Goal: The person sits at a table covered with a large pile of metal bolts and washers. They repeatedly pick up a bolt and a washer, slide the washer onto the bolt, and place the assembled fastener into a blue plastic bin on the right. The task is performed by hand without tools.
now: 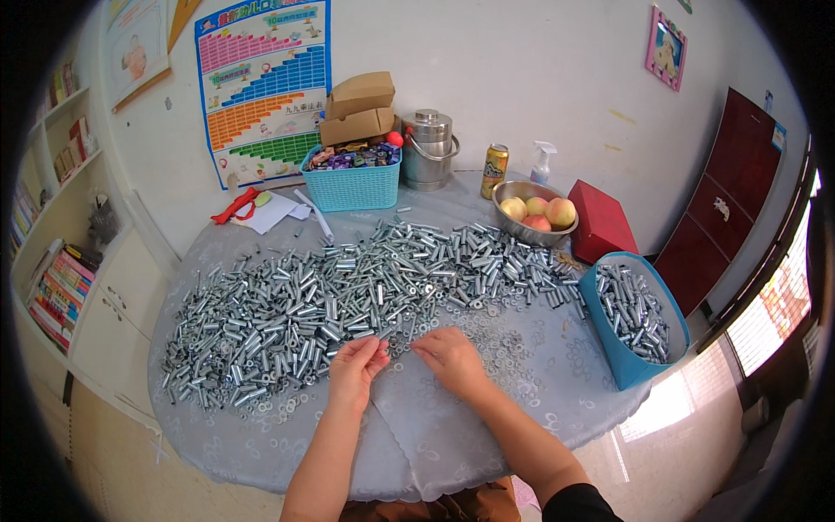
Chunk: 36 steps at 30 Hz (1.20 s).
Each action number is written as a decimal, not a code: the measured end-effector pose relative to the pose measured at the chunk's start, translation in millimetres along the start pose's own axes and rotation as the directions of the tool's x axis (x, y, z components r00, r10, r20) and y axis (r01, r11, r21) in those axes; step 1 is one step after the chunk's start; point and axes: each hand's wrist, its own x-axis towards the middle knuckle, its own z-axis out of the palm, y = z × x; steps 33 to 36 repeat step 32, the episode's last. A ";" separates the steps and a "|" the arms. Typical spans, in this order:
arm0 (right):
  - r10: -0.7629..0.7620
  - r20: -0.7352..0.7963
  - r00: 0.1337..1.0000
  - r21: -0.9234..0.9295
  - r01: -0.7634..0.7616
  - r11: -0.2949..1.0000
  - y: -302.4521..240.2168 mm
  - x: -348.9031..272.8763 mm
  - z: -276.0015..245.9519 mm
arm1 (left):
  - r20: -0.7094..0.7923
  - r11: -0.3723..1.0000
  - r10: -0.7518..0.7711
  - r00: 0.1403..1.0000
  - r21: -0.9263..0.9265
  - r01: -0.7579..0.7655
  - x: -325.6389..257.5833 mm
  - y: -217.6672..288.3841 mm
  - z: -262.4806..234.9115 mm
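At the near edge of a large heap of silvery metal sleeves and bolts (287, 304), my two hands face each other a short way apart. My left hand (352, 370) has its thumb and fingers pinched together; whatever is between them is too small to make out. The fingertips of my right hand (452, 358) are also pinched, close to a thin bolt (411, 329), and I cannot tell whether they hold it. Many small flat washers (500, 348) lie scattered beside and beyond my right hand.
A blue bin (622, 376) of metal sleeves stands at the right edge of the grey-covered table (539, 418). Behind the heap are a turquoise basket (352, 190) of toys, a steel pot (428, 152), a can (494, 170), a spray bottle (542, 161), a fruit bowl (517, 228) and a red box (602, 222).
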 end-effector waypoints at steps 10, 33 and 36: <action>0.007 0.133 0.991 -0.226 0.024 0.974 6.0 -4.1 2.7 | 0.012 0.999 -0.043 0.999 0.008 0.043 -4.2 0.0 4.1; 0.184 0.192 0.964 -0.142 -0.159 0.977 9.2 0.2 7.6 | 0.054 0.995 -0.093 0.994 0.049 0.090 -5.1 -5.2 5.2; 0.184 0.192 0.964 -0.142 -0.159 0.977 9.2 0.2 7.6 | 0.054 0.995 -0.093 0.994 0.049 0.090 -5.1 -5.2 5.2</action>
